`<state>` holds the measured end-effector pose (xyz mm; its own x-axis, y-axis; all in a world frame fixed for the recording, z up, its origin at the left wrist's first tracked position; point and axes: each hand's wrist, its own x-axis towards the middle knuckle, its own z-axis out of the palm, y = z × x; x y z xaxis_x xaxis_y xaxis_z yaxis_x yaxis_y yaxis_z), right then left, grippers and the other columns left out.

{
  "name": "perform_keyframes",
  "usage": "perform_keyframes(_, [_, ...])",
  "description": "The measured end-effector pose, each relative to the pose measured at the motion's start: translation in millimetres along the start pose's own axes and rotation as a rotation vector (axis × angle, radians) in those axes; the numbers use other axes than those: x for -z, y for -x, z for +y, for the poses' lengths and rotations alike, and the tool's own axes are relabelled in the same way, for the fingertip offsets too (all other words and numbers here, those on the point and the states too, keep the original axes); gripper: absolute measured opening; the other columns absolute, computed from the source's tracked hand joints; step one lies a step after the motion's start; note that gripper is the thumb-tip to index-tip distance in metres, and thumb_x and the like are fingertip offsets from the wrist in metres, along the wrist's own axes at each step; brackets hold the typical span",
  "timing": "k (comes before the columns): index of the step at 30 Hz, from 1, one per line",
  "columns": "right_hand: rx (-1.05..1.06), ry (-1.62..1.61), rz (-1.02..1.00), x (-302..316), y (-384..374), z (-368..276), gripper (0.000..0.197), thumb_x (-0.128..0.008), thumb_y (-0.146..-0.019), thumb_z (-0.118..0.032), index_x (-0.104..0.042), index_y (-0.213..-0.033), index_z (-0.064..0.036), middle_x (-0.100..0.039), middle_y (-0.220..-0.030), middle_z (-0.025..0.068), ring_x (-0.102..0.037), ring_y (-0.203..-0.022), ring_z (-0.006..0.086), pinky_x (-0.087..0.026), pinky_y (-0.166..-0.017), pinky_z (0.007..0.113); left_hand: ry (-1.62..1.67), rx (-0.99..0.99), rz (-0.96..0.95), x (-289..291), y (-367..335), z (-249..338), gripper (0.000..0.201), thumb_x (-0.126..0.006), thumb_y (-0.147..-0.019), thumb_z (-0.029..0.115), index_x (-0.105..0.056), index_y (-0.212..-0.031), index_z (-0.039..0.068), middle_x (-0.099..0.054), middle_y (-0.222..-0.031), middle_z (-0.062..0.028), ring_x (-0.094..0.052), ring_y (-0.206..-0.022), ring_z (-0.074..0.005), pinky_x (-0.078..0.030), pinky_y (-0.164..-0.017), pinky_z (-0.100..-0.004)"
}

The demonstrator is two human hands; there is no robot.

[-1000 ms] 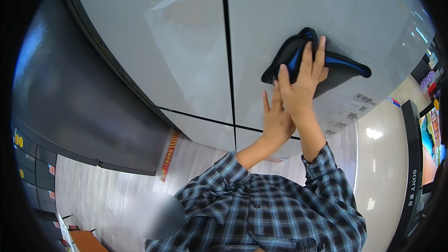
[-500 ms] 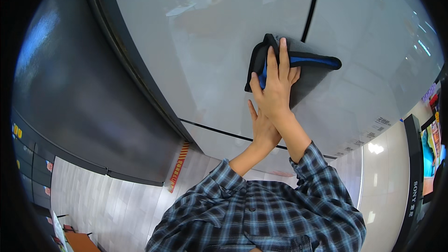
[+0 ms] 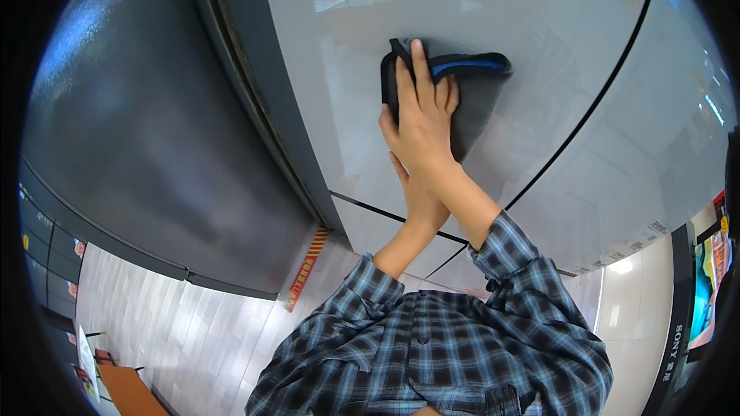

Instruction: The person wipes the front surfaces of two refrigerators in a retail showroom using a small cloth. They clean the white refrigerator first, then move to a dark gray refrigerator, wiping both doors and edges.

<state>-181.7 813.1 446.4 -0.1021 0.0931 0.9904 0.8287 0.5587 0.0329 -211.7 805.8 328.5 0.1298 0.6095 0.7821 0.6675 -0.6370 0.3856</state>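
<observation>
A folded dark-grey cleaning cloth (image 3: 472,100) with black edging and a strip of blue lies against a glossy light-grey appliance door (image 3: 339,108), which looks like a refrigerator's. My right hand (image 3: 420,119) presses on the cloth; some fingers stretch along it and the others bend at its fold. Beneath the right wrist, my left hand (image 3: 420,196) crosses under it. One left finger shows straight out at the side, while the rest of that hand is hidden behind the right. Whether the left touches the cloth cannot be seen.
A black seam (image 3: 574,135) curves down the door's right side. On the left stands a large dark-grey appliance (image 3: 154,131). Red-and-yellow tape (image 3: 304,273) marks the wood-look floor (image 3: 177,331). At the far right is a black-framed lit screen (image 3: 703,293); an orange-brown surface (image 3: 127,389) sits lower left.
My hands and the cloth have slid left over the door, away from the black seam, which now shows along its length. The whole view has shifted somewhat too.
</observation>
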Motion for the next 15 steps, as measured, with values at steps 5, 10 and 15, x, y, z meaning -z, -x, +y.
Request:
perform_keyframes(5, [0.054, -0.059, -0.011, -2.2, -4.7, -7.0, 0.063, -0.061, -0.075, -0.018, -0.041, -0.131, 0.0022, -0.016, -0.151, 0.0165, -0.031, -0.119, 0.0441, -0.017, -0.105, 0.056, -0.069, -0.056, 0.193, 0.9, 0.2, -4.3, 0.055, -0.054, -0.086, 0.029, -0.042, -0.132, 0.003, -0.047, -0.133, -0.0135, -0.025, -0.136, -0.0308, 0.009, -0.108, -0.0566])
perform_keyframes(10, [0.119, -0.122, -0.021, -2.2, -8.3, -18.5, 0.062, -0.061, -0.074, -0.017, -0.042, -0.13, 0.0023, -0.016, -0.15, 0.0178, -0.032, -0.122, 0.0417, -0.018, -0.107, 0.054, -0.051, -0.086, 0.271, 6.7, 2.7, -4.8, 0.044, -0.056, -0.085, 0.028, -0.051, -0.12, 0.003, -0.053, -0.124, -0.0148, -0.032, -0.13, -0.0336, 0.001, -0.108, -0.0554])
perform_keyframes(15, [0.122, -0.238, -0.062, -3.2, -4.7, -22.1, 0.063, -0.062, -0.073, -0.014, -0.042, -0.131, 0.0024, -0.019, -0.15, 0.0172, -0.033, -0.126, 0.0388, -0.022, -0.108, 0.049, 0.068, -0.071, 0.365, -7.9, 10.7, -22.9, 0.044, -0.061, -0.081, 0.028, -0.052, -0.116, 0.002, -0.053, -0.121, -0.0167, -0.036, -0.123, -0.0352, -0.012, -0.104, -0.0541])
